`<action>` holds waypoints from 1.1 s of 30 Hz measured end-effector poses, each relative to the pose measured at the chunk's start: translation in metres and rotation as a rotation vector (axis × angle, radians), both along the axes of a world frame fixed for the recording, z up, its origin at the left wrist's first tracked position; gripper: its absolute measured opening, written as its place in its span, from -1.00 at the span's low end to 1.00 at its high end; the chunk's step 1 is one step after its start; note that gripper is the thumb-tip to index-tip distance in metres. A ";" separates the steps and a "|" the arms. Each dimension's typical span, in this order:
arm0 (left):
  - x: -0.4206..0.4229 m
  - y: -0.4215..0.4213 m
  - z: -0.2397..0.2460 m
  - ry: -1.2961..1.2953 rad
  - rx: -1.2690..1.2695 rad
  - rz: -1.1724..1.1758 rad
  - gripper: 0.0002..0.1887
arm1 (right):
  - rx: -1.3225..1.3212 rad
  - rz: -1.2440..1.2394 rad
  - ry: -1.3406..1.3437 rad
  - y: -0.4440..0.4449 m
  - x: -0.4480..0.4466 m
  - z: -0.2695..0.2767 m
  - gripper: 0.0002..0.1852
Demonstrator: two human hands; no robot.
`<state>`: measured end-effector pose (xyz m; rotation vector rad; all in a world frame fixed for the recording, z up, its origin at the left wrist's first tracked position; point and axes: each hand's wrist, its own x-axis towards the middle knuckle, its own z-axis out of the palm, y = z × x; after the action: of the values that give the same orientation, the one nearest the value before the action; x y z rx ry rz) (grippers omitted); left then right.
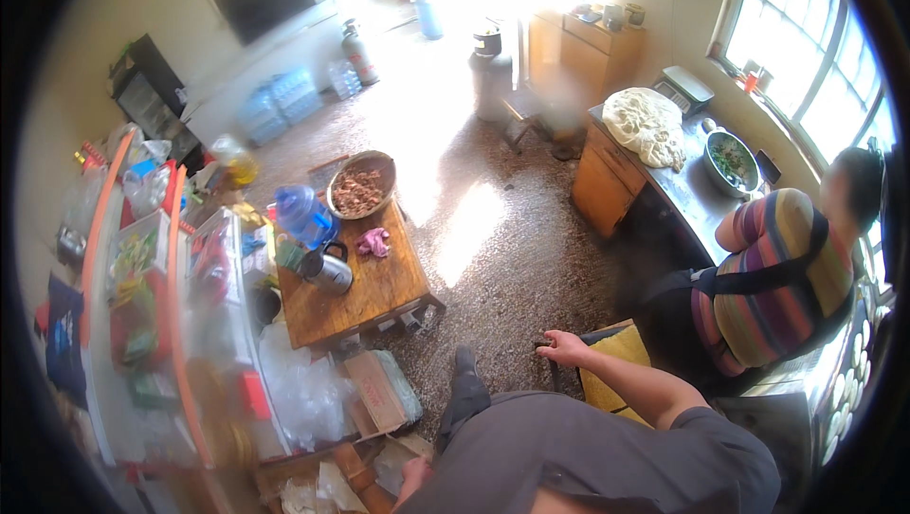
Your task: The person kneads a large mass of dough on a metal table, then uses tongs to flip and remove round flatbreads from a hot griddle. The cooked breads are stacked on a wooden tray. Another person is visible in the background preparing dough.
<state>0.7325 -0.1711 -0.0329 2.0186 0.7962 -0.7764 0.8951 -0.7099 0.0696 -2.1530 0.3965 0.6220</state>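
My right hand [566, 349] hangs half curled beside a stool or chair with a yellow cushion [617, 365]; whether it touches the frame is unclear. Low in the view, my left hand [416, 473] is partly hidden by my grey shirt, near cardboard boxes [375, 392] and crumpled paper. A wooden table [387, 286] ahead on the left bears a metal bowl of chopped meat [359, 191], a pink cloth [373, 242], a steel jug [328, 271] and a blue plastic bottle [306, 215].
At the right a person in a striped top [775, 286] stands at a metal-topped counter [700, 208] with a mound of dough [643, 127], a scale [684, 91] and a bowl of chopped greens [732, 162]. Round dough pieces [846, 397] lie behind. Loaded shelves [174, 315] line the left.
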 end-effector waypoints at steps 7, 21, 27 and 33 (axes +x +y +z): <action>0.218 -0.026 0.008 -0.176 -0.172 -0.319 -0.78 | -0.117 -0.217 0.023 -0.082 0.078 -0.010 -0.32; 0.615 -0.175 0.071 -0.124 -0.179 -0.387 -0.67 | 0.007 -0.918 0.551 -0.080 0.015 -0.030 -0.54; 0.713 -0.347 0.064 -0.335 -0.514 -0.505 -0.68 | 0.095 -0.879 0.637 -0.133 0.039 -0.088 -0.52; 0.769 -0.427 0.017 -0.365 -0.151 -0.393 -0.32 | -0.111 -0.724 0.385 -0.292 0.145 -0.100 -0.47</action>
<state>1.5015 -0.5979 -0.0156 2.1181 0.1287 -0.6295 1.0405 -1.0015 -0.0305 -1.7923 1.3656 0.5881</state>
